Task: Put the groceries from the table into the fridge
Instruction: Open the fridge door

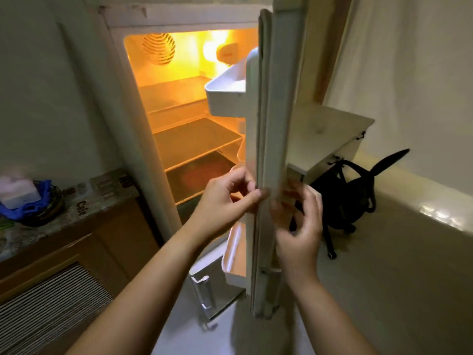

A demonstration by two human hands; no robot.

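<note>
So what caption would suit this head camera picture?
Both hands, left hand and right hand, at the edge of the open fridge door, lit shelves bare.

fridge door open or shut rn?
Open. The fridge door is swung out edge-on to the camera, the lit shelves are exposed, and the left hand and right hand are on its edge.

Both forearms were extended forward; left hand [225, 198] was pinched closed, right hand [299, 226] was held loosely curled.
</note>
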